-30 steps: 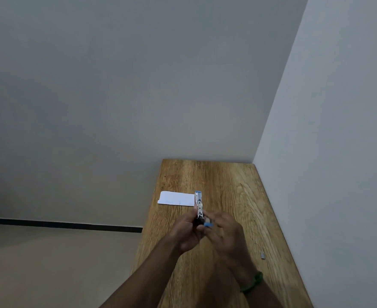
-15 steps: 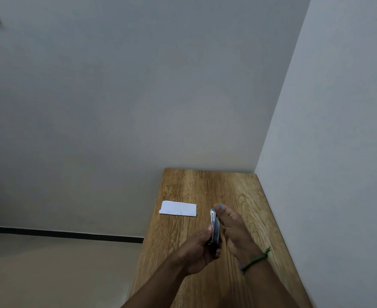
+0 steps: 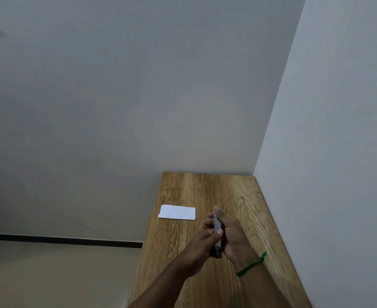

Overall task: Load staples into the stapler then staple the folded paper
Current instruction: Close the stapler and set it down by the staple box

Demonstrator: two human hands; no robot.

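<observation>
A small metal stapler with a blue tip is held above the wooden table, pointing away from me. My left hand grips its near end, thumb on top. My right hand, with a green wristband, holds it from the right side, fingers reaching along it to the far tip. The folded white paper lies flat on the table, to the left of and beyond both hands, untouched. No loose staples are visible.
The table stands in a corner, with a wall along its right edge and another behind its far edge. Its left edge drops to the floor.
The stapler has turned from open and upright to lying between both hands. My right hand moved from its near end to along its right side. The view shifted slightly.
</observation>
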